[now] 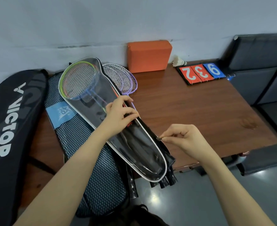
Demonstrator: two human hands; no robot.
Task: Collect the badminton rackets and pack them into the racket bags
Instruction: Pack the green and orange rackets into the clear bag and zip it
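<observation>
We are zipping the clear racket bag (102, 101), lying beside the orange block (148, 56). Our right hand (185, 141) is pinching the zipper pull (159, 139); our left hand (120, 115) is gripping the bag's edge nearer the block, keeping the seam taut and straight.

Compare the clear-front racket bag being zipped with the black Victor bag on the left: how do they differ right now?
The clear-front bag shows rackets through its see-through panel; the Victor bag is solid black, its contents hidden. The left hand holds the clear-front bag's edge and the right hand pinches its zipper pull; no hand touches the Victor bag. The clear-front bag lies atop a mesh bag; the Victor bag lies beside it. Both are racket-shaped.
</observation>
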